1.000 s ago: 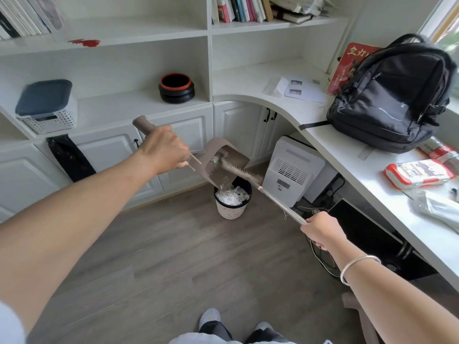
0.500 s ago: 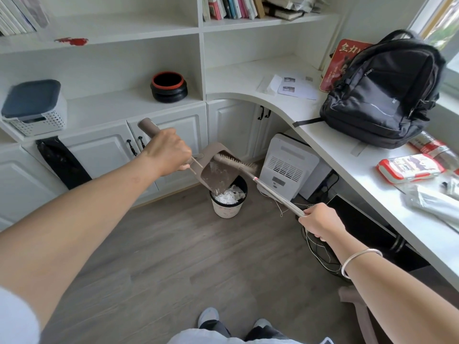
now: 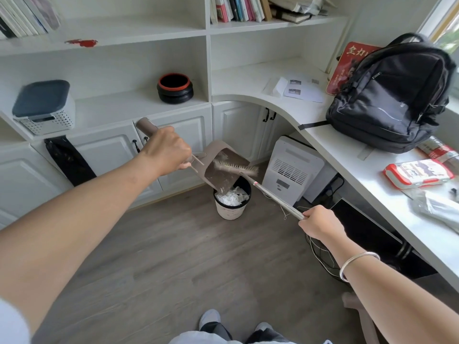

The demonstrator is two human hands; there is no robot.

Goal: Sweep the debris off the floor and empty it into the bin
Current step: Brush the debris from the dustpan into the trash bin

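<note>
The bin [image 3: 229, 211] on the floor [image 3: 173, 256] is small, and you hold the dustpan [image 3: 223, 175] tilted lip-down just over its rim, so anything sliding off-centre could land beside it. Your broom [image 3: 236, 166] has its bristles inside the pan, and a hard flick could throw scraps past the far rim or knock the pan sideways. Your left hand [image 3: 166, 151] is wrapped round the pan's handle and your right hand [image 3: 319, 223] grips the broom's pole; the debris [image 3: 232, 196] lies as white scraps in the bin.
</note>
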